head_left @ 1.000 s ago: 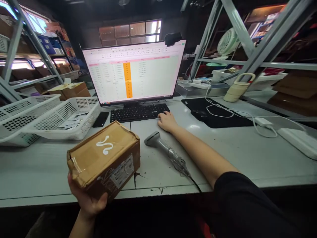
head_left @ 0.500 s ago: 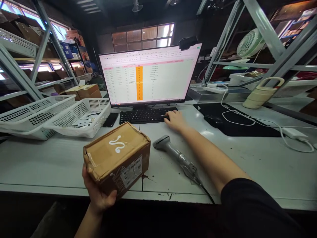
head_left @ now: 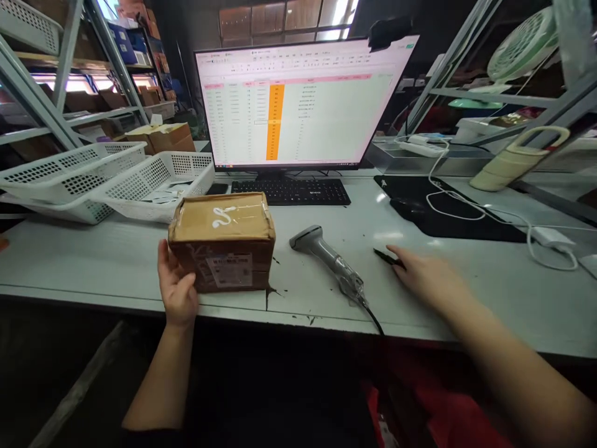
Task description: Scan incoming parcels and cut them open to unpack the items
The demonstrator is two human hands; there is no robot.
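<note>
A taped brown cardboard box (head_left: 221, 242) sits near the table's front edge, a white squiggle on its top and a printed label (head_left: 229, 270) on its front. My left hand (head_left: 178, 286) grips its left end, with the thumb at the front face; some fingers are hidden behind the box. Over on the right, my right hand (head_left: 426, 274) is closed around a slim black pointed tool (head_left: 390, 257), low over the tabletop; its exact kind is unclear. Between the hands lies a grey barcode scanner (head_left: 329, 255), its cable running off the front edge.
Behind the box are a black keyboard (head_left: 293, 191) and a monitor (head_left: 321, 118) showing a spreadsheet. White baskets (head_left: 153, 180) stand at the left, one with papers inside. A black mat (head_left: 448, 211), white cables and a cream cup (head_left: 508, 165) are on the right.
My right hand has left the keyboard, moved right and taken hold of the slim black tool. The box has been turned and lowered to the table, its front now facing me. The view has tilted down.
</note>
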